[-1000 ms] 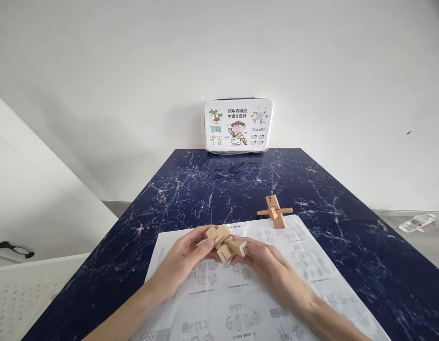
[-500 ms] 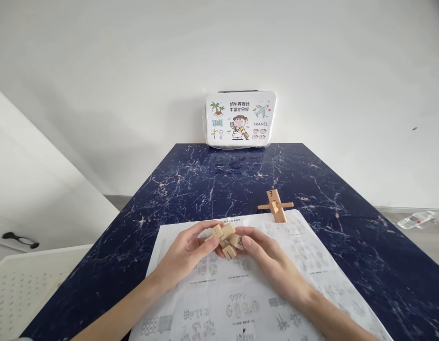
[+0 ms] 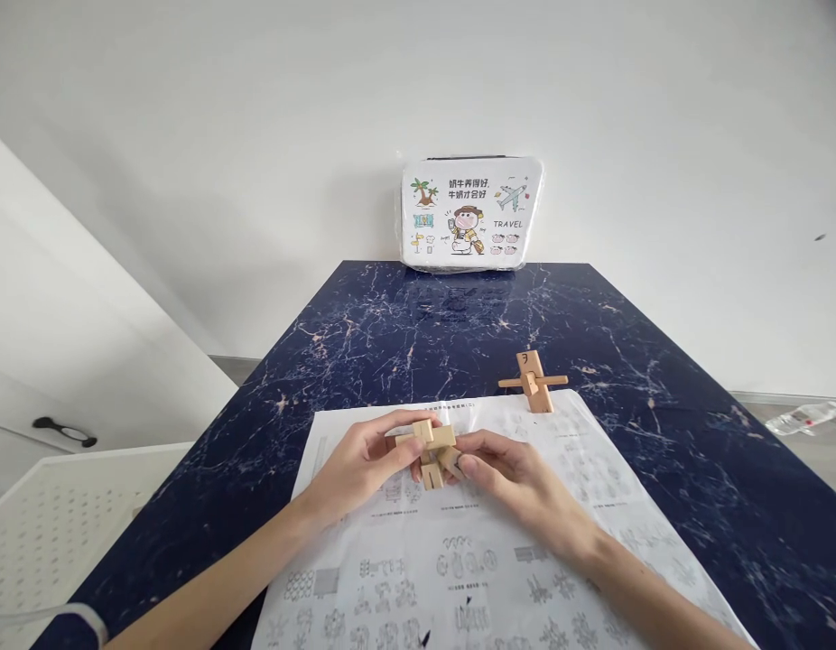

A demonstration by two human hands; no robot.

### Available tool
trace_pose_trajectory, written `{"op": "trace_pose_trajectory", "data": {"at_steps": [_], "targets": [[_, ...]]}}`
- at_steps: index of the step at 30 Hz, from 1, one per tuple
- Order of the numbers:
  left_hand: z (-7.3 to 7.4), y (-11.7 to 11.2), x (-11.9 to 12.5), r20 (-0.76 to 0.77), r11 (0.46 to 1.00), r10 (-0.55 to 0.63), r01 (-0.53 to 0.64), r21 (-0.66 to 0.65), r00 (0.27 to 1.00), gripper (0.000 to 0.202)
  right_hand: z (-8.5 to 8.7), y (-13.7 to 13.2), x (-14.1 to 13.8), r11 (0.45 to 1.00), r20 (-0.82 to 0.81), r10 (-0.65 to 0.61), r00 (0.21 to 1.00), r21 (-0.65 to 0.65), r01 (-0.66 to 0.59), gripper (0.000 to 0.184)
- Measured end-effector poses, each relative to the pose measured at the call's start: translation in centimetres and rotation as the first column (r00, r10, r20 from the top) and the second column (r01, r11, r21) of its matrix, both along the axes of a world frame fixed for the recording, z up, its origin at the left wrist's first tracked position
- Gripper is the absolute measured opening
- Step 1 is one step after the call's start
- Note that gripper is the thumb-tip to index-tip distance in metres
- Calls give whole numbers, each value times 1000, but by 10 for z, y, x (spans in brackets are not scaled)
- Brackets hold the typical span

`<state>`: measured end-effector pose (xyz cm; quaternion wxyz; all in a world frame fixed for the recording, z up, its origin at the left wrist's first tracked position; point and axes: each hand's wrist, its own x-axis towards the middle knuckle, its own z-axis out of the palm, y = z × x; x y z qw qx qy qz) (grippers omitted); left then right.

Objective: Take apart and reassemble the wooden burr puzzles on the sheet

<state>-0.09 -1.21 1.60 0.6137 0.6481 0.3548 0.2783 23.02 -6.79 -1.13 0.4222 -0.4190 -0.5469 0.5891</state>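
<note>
Both hands grip one wooden interlocking puzzle (image 3: pixel 432 447) of pale crossed bars, held just above a printed instruction sheet (image 3: pixel 459 560). My left hand (image 3: pixel 360 460) pinches its left side with thumb and fingers. My right hand (image 3: pixel 513 478) closes on its right side, fingertips against the bars. A second wooden cross piece (image 3: pixel 534 382), marked with a dark figure on top, stands at the sheet's far right corner, apart from both hands.
The sheet lies on a dark blue marbled table (image 3: pixel 364 352). A white illustrated box (image 3: pixel 469 215) leans on the wall at the table's far end. A white perforated surface (image 3: pixel 59 533) sits low at left. A clear plastic bottle (image 3: pixel 811 417) lies on the floor at right.
The hands have turned the puzzle between them, so its bars now sit more upright and squared. The camera view has shifted slightly; the standing cross piece stays put.
</note>
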Motion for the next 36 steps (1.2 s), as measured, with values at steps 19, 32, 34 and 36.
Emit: {"op": "trace_pose_trajectory", "data": {"at_steps": [19,32,34,36], "targets": [[2,-10,0,-37,993,-78,81,86,996,30,3,1,5,990,-33,125,992,-63,-127,40],[-5,-10,-1,-129,977,-185,197,86,974,40,-2,-3,-2,990,-32,136,990,-35,-137,42],[-3,-11,-1,-82,975,-185,193,108,979,42,0,-2,0,987,-87,149,985,-40,-153,45],[-1,-12,-1,-13,969,-200,200,142,980,49,1,1,2,987,-155,140,978,-54,-150,49]]}}
